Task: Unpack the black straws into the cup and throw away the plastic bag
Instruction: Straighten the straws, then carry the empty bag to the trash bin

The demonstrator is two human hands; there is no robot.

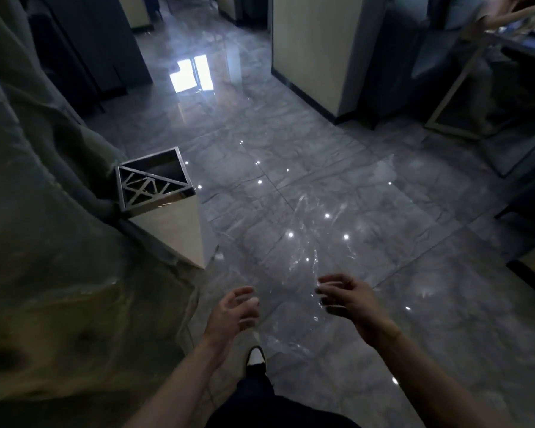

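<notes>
Dark shoe [255,359] lowest, then the hands: left hand [233,313] loosely curled and empty; right hand [343,299] curled at a faint clear film, probably the plastic bag [309,257] — whether it's actually pinched, I can't tell. The bin [145,186] stands ahead-left, nearer the left hand — bare floor [368,186] between. No straws or cup visible.

Glossy grey marble floor [368,304] mirrors small ceiling lights and a bright window glare [192,74] far left. A rough rock-like wall [44,242] fills the left; a cream pillar [309,47] stands far, with a metal-framed table [464,88] far right.
</notes>
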